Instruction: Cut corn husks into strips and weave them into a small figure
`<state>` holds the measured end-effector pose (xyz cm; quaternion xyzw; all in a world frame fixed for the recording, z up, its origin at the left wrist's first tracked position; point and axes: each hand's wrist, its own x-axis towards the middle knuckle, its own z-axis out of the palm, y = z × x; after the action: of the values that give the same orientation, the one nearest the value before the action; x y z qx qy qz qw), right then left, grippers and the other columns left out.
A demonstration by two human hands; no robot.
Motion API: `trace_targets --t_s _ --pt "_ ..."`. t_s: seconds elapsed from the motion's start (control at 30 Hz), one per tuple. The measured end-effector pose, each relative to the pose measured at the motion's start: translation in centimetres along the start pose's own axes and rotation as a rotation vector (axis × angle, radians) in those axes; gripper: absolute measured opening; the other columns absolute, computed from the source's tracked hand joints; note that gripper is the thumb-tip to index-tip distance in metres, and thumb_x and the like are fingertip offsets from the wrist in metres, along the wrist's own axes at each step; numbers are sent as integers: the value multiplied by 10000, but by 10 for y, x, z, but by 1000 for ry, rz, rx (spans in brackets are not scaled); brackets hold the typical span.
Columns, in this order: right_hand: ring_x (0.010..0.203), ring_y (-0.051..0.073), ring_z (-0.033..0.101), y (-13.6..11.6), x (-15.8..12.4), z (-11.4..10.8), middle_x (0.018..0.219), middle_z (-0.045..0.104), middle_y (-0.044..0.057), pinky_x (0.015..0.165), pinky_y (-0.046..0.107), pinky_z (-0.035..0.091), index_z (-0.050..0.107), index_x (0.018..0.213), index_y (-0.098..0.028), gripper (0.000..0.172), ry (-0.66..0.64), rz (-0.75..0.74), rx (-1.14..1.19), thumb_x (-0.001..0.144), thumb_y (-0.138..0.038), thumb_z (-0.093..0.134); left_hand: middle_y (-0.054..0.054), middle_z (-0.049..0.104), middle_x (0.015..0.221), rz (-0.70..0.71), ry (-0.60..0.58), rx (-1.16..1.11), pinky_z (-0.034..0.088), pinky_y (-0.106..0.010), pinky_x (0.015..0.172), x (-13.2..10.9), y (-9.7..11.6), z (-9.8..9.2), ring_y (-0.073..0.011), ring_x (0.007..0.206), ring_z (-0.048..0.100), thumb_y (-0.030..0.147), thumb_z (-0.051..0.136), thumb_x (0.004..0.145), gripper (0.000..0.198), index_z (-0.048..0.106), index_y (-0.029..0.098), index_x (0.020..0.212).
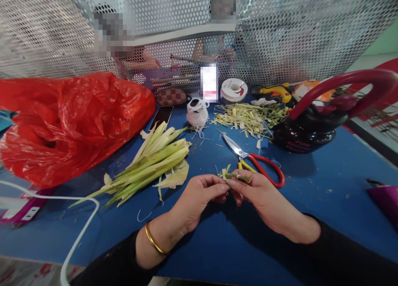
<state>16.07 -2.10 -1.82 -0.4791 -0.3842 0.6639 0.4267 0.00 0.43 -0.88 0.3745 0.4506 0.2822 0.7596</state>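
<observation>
Between my two hands is a small green plaited piece of husk [235, 176], with a pale strip sticking up at its left end. My left hand [199, 196] pinches that end between thumb and forefinger. The fingers of my right hand [264, 201] close on the same piece from the other side and partly cover it. Just beyond my right hand lie red-handled scissors [266, 163], blades pointing away to the left. A bundle of green and cream corn husks [152, 163] rests left of my hands. Farther back stands a ball of white string [197, 115] with loose ends.
Husk scraps [242, 118] are heaped behind the scissors, beside a black pot [298, 134] with a tall dark-red handle. A red plastic bag [74, 124] bulges at left; a white cable [83, 228] curves nearby. A ribbon roll [233, 93] and perforated screen [174, 12] stand behind.
</observation>
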Motion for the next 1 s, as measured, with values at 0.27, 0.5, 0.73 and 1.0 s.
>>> trace_targets --t_s 0.27,0.5,0.73,1.0 --pt "519 83 452 -7 -3 3 583 538 -35 504 238 339 614 676 -169 364 -48 92 132 692 -478 807 -20 636 672 -15 -89 -41 412 -271 685 0 -1 -2 -117 650 538 330 798 680 242 662 132 708" --pt "524 93 445 -6 -3 1 577 515 -38 515 252 346 621 688 -176 378 -51 55 69 715 -521 773 -9 624 656 -18 -40 -50 426 -266 674 0 -1 -2 -110 634 539 347 806 675 250 671 138 693" --pt "518 101 449 -4 -1 0 568 513 -38 522 269 345 594 636 -197 373 21 -14 -90 752 -519 740 -11 637 653 -9 -9 6 432 -286 683 -1 -1 -2 -122 626 550 336 818 640 239 691 143 700" --pt "527 100 484 -4 -2 1 561 545 -40 537 259 382 610 661 -189 346 17 44 16 691 -478 798 0 628 629 43 55 5 420 -260 674 -1 -1 -1 -109 624 531 273 808 642 179 695 142 686"
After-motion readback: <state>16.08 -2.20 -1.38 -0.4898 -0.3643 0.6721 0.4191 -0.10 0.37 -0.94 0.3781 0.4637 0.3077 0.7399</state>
